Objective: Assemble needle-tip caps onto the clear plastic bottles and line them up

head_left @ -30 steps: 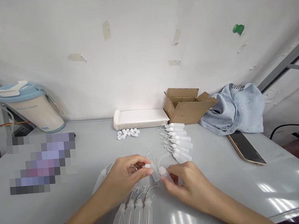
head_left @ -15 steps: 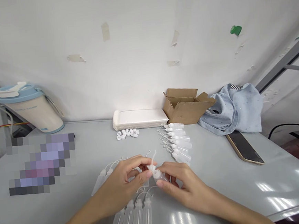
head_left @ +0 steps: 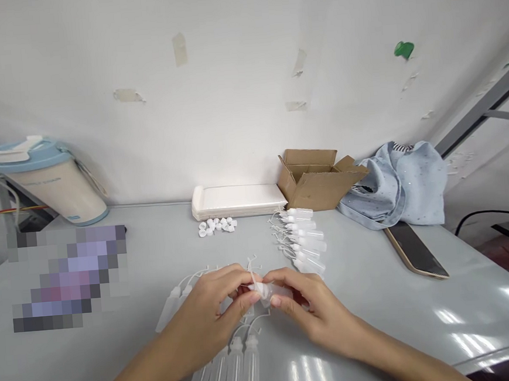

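Observation:
My left hand (head_left: 221, 301) pinches a white nozzle cap (head_left: 258, 287) with a thin strap standing up from it. In my right hand (head_left: 309, 300) is a small translucent bottle (head_left: 282, 293), tilted on its side with its mouth toward the left. Cap and bottle neck meet between my fingertips; how far the cap is seated I cannot tell. Below my hands lie several clear bottles (head_left: 251, 364) with strapped caps. More bottles (head_left: 171, 307) show beside my left hand, partly hidden by it. Another group of capped bottles (head_left: 309, 245) lies beyond my right hand.
Loose white caps (head_left: 215, 226) lie before a stack of white trays (head_left: 237, 199). An open cardboard box (head_left: 322, 188), a light blue cloth bag (head_left: 417, 183) and a phone (head_left: 417, 251) are at the right. A blue-lidded tumbler (head_left: 55, 182) stands at the left, behind a pixelated area.
The white cap and the bottle mouth have come together; earlier the mouth was visible beside the cap. The bottle is now turned closer to horizontal, and the strap leans left.

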Demonstrator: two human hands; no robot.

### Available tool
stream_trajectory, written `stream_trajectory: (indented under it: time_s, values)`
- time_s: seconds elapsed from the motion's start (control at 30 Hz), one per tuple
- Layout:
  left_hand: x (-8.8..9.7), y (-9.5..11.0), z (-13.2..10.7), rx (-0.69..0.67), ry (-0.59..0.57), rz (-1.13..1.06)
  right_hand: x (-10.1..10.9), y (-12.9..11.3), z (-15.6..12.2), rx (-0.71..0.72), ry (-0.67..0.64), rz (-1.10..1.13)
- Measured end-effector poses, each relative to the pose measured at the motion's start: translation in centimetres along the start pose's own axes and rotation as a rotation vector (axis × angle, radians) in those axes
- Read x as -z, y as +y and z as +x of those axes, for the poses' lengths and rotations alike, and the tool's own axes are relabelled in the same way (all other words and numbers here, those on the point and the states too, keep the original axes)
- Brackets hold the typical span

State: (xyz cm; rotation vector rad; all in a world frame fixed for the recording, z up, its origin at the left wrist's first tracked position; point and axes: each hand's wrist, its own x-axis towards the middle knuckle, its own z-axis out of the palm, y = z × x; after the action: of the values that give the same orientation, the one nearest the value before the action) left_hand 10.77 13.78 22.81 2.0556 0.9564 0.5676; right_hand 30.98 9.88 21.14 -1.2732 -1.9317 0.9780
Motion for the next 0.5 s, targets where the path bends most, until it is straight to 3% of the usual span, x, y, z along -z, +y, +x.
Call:
stream_trajectory:
  time_s: [0.17,0.4,0.5]
  values:
    - [-0.6,-0.6,0.1,-0.122,0.061,0.033,-0.1,-0.1,0.1,-0.034,-0.040,0.124]
    - [-1.1,-0.7,-0.1,-0.317,0.071,0.024,0.0,0.4,1.0,-0.337,-0.206,0.705]
    - [-1.1,-0.8,0.0,-0.316,0.072,0.020,-0.1,0.6,1.0,-0.418,-0.246,0.837]
